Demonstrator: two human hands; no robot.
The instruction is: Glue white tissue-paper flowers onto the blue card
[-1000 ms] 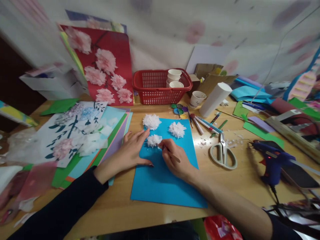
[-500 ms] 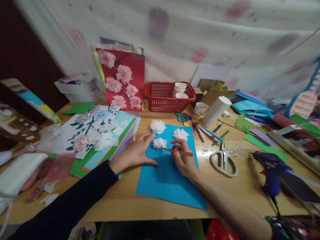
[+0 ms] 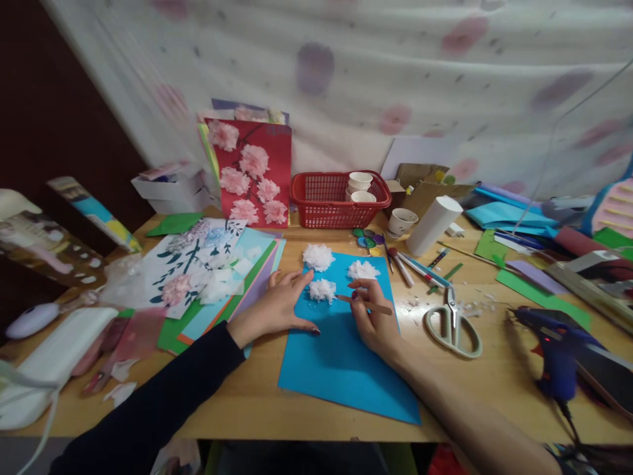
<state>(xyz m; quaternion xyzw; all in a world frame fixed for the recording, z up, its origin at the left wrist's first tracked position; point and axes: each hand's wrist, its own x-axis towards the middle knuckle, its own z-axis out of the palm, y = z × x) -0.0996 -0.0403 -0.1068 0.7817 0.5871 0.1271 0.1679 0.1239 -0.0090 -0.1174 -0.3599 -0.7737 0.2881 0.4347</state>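
A sheet of blue paper (image 3: 346,369) lies on the table with white crinkled paper flowers along its upper part. My left hand (image 3: 278,305) rests over its left edge, fingers and thumb spread, beside the middle flower (image 3: 322,290). In my right hand (image 3: 373,323) is a slim brown stick (image 3: 380,308), pinched between fingers and thumb. The stick's narrow tip points at that flower's right edge; whether they touch I cannot tell. Another white flower (image 3: 318,257) sits at the sheet's top left corner, and one more (image 3: 363,270) at the upper right.
Grey-handled scissors (image 3: 452,326) and a blue glue gun (image 3: 548,343) lie to the right, with white scraps nearby. Behind stand a red basket (image 3: 326,214) with paper cups and a white roll (image 3: 435,225). Coloured sheets (image 3: 264,267) and a floral picture (image 3: 173,274) are at left.
The whole view has shifted, so things appear slightly lower and further right. Both hands keep nearly the same pose around the middle flower, the stick still in the right one.
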